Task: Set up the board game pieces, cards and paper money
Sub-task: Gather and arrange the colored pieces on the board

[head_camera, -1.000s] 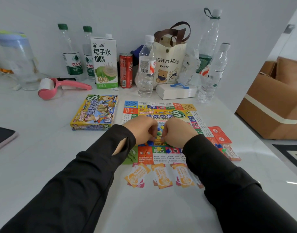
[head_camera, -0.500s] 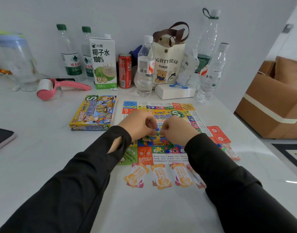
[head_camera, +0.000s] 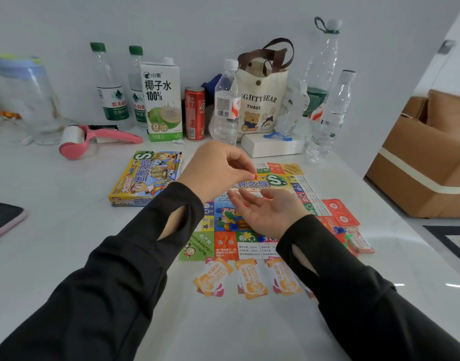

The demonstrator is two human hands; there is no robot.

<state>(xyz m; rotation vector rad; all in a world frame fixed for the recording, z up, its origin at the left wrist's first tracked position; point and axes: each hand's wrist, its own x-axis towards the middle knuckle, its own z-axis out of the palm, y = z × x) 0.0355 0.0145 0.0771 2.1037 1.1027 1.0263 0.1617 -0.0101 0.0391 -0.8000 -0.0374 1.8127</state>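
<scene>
My left grip hangs above the far half of the board, thumb and forefinger pinched together on a tiny red piece. My right grip lies just below and beside it, palm turned up, fingers apart and relaxed, clamped on nothing. Both are clear of the bench. Under my right wrist a cluster of small coloured pieces sits on the middle of the board, green and blue among them. The board lies flat on the bench. Three small stacks of orange cards lie side by side on the bench, just off the board's near edge. Red cards lie against its right edge, and nearer me on that side there is a small heap of mixed bits which I cannot make out. The game box lies shut just to the left of the board. Along the wall stand water bottles, a coconut water carton, a red can and a tote bag. A pink roller lies in front of them on the left.
</scene>
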